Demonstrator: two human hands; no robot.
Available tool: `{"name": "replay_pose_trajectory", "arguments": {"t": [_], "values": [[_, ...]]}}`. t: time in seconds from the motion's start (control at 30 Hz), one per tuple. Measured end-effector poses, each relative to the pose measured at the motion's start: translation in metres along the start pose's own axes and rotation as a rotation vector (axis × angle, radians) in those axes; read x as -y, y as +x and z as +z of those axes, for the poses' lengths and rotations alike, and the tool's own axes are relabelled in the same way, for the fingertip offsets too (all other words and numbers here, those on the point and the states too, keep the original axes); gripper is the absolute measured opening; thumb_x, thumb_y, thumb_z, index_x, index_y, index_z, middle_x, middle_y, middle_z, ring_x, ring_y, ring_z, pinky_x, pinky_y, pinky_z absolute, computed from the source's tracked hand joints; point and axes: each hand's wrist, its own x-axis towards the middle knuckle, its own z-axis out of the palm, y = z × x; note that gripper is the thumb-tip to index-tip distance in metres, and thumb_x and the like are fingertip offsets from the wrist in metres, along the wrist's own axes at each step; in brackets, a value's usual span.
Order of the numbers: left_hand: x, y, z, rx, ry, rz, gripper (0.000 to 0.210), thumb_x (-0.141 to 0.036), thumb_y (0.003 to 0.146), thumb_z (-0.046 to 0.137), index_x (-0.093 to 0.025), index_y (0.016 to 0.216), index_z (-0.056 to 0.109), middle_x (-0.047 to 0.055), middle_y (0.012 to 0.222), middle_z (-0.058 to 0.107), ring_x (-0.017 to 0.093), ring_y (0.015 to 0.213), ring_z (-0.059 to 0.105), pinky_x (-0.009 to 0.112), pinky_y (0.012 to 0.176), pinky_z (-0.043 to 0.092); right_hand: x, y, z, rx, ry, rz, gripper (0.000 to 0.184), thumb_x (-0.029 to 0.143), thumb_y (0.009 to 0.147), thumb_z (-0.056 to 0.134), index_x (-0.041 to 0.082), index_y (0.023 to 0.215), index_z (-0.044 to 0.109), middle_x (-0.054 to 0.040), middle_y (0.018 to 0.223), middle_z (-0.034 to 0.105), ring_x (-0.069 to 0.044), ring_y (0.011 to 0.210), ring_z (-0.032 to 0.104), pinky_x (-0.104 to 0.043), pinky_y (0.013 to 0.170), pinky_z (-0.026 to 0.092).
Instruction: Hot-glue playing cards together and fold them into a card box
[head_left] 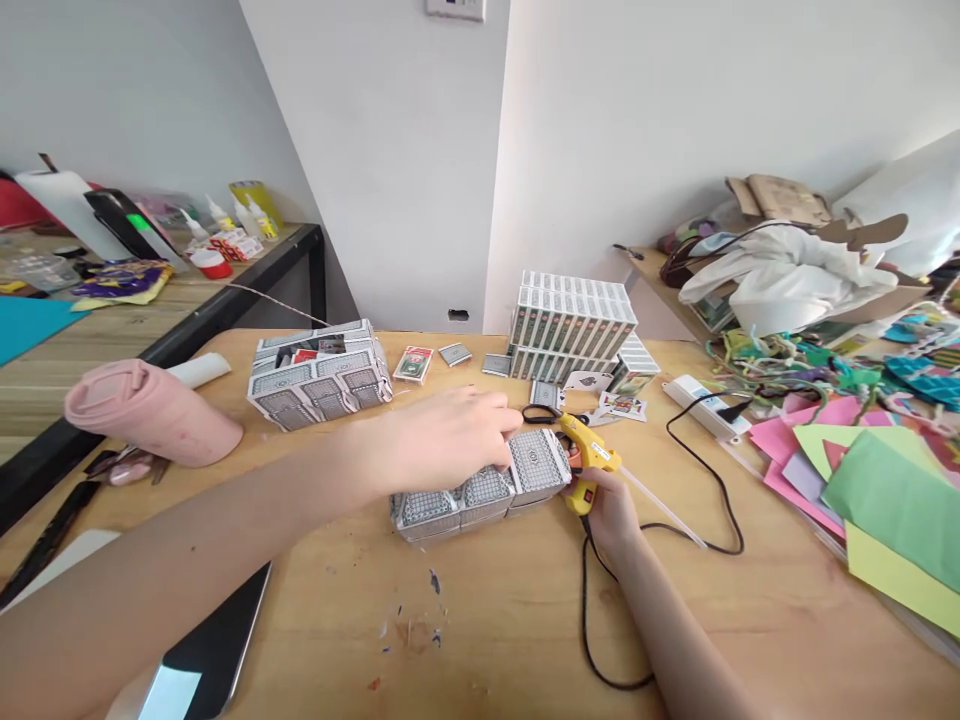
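Note:
My right hand [615, 510] is wrapped round the handle of a yellow hot glue gun [591, 440], with a clear glue stick [664, 505] sticking out of its back. The gun is at the right end of a long box made of grey-patterned playing cards [487, 495]. Across the top of this box lies my left hand [457, 430], its fingers bent down onto the cards; the fingertips are partly hidden. A second playing-card box [322, 375], with an opening on top and things inside, sits farther back on the left.
Stacked card decks [571, 325] stand at the back, near loose cards [622, 405] and a red card pack [413, 364]. A black cord [724, 490] runs to a power strip [705, 405]. Coloured paper [892, 500] lies right; a pink roll [161, 415] and a tablet [217, 640] lie left.

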Motion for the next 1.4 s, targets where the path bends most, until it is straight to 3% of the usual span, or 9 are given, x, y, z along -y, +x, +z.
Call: {"name": "replay_pose_trajectory", "arguments": {"t": [0.27,0.4,0.67,0.83,0.97,1.03,1.13,1.3,1.4], "values": [[0.02,0.011,-0.006,0.058,-0.094,0.039,0.036,0.003,0.074,0.061,-0.027,0.087,0.075,0.001,0.086,0.064,0.013,0.076,0.052,0.029,0.064,0.036,0.0,0.0,-0.009,0.016,0.053,0.025,0.022,0.014,0.061,0.066,0.025,0.081,0.069,-0.0011,0.085,0.069,-0.017,0.067,0.059,-0.035,0.064,0.057],[0.019,0.014,-0.006,0.073,-0.117,0.092,0.036,0.002,0.07,0.063,-0.027,0.087,0.076,0.0,0.084,0.065,0.013,0.077,0.053,0.028,0.065,0.038,0.003,-0.002,-0.008,0.001,0.061,0.067,0.024,0.015,0.061,0.068,0.024,0.084,0.07,0.001,0.082,0.067,-0.013,0.064,0.057,-0.027,0.062,0.056],[0.019,0.0,0.002,0.031,-0.207,-0.03,0.042,0.001,0.075,0.057,-0.031,0.097,0.073,-0.001,0.083,0.061,0.013,0.076,0.053,0.028,0.061,0.034,0.006,-0.002,-0.006,-0.036,0.058,0.096,0.021,0.015,0.06,0.067,0.024,0.08,0.07,0.0018,0.078,0.066,-0.013,0.062,0.056,-0.024,0.055,0.052],[0.009,-0.023,0.015,-0.056,-0.356,-0.162,0.051,0.002,0.08,0.045,-0.035,0.102,0.071,-0.001,0.088,0.059,0.012,0.08,0.056,0.025,0.062,0.038,0.008,-0.003,-0.005,-0.013,0.095,0.123,0.022,0.014,0.06,0.068,0.023,0.079,0.07,0.0029,0.076,0.064,-0.01,0.061,0.054,-0.022,0.057,0.051],[-0.019,-0.039,0.042,-0.252,-0.383,-0.417,0.034,-0.027,0.088,0.058,-0.034,0.121,0.061,0.004,0.119,0.055,0.021,0.104,0.056,0.033,0.083,0.048,0.008,-0.001,-0.005,0.02,0.151,0.133,0.025,0.012,0.058,0.07,0.024,0.08,0.069,0.0038,0.082,0.066,-0.008,0.062,0.053,-0.024,0.066,0.053],[-0.033,-0.039,0.058,-0.328,-0.367,-0.537,0.059,-0.041,0.074,0.075,-0.032,0.127,0.053,0.007,0.132,0.048,0.028,0.115,0.053,0.042,0.09,0.048,0.007,0.001,-0.007,0.045,0.145,0.129,0.025,0.012,0.059,0.07,0.024,0.081,0.069,0.0038,0.082,0.065,-0.009,0.063,0.053,-0.025,0.067,0.053],[-0.045,-0.031,0.076,-0.438,-0.37,-0.631,0.072,-0.035,0.074,0.076,-0.025,0.135,0.04,0.009,0.131,0.053,0.028,0.114,0.054,0.045,0.093,0.048,0.006,0.003,-0.009,0.053,0.144,0.128,0.028,0.012,0.059,0.069,0.024,0.084,0.069,0.0038,0.083,0.065,-0.009,0.063,0.053,-0.025,0.067,0.053],[-0.036,-0.025,0.082,-0.465,-0.307,-0.588,0.09,-0.03,0.073,0.075,-0.02,0.145,0.023,0.01,0.118,0.063,0.027,0.107,0.058,0.045,0.092,0.049,0.005,0.004,-0.011,0.06,0.128,0.106,0.027,0.013,0.059,0.068,0.024,0.084,0.07,0.0029,0.082,0.065,-0.009,0.062,0.052,-0.024,0.063,0.052],[-0.02,-0.032,0.082,-0.438,-0.142,-0.455,0.082,-0.017,0.076,0.068,-0.02,0.146,0.025,0.009,0.12,0.062,0.027,0.11,0.057,0.051,0.103,0.041,0.005,0.002,-0.01,0.069,0.117,0.1,0.023,0.013,0.059,0.069,0.023,0.08,0.07,0.0018,0.084,0.065,-0.01,0.063,0.052,-0.025,0.063,0.052]]}}
